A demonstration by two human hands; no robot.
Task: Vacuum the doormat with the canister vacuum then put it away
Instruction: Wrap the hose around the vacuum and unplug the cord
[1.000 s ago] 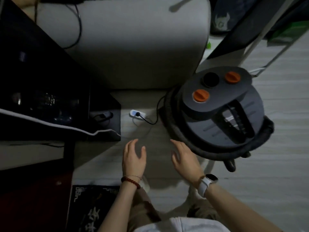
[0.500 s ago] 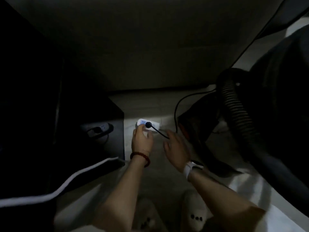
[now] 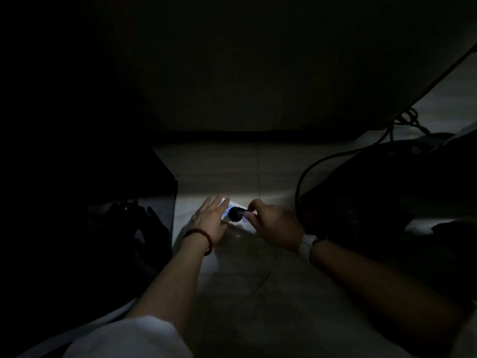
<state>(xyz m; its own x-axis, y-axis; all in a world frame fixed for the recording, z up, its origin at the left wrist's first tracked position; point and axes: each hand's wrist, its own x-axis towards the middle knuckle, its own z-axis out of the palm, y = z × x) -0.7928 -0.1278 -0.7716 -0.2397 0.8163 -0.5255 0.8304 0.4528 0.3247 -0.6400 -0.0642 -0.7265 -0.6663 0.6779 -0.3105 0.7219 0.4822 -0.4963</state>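
- Lighting is very low; we can make out only the lit strip of floor (image 3: 232, 174) at centre and the objects on it.
- Our left hand (image 3: 210, 219) lies flat on the white power strip (image 3: 227, 211), fingers straight and together, pressing it against the floor. The grip is wide, with nothing enclosed.
- A red bead bracelet (image 3: 200, 237) sits on the left wrist.
- Our right hand (image 3: 273, 223) is just right of the power strip, fingers curled. Thumb and forefinger pinch the black plug (image 3: 236, 213), which is seated on the strip. The grip is narrow and holds the plug.
- A white watch (image 3: 307, 244) sits on the right wrist.
- The black power cord (image 3: 300, 182) curves up from behind the right hand and runs far and right toward the canister vacuum (image 3: 387, 192).
- The canister vacuum stands on the floor at the right, near the right hand but apart from it. It appears as a dark mass; we cannot tell its details.
- A dark, glossy cabinet (image 3: 103, 202) stands at the left, just beside the left hand.
- White sleeves show at the near edge.
- The doormat cannot be identified in this view.
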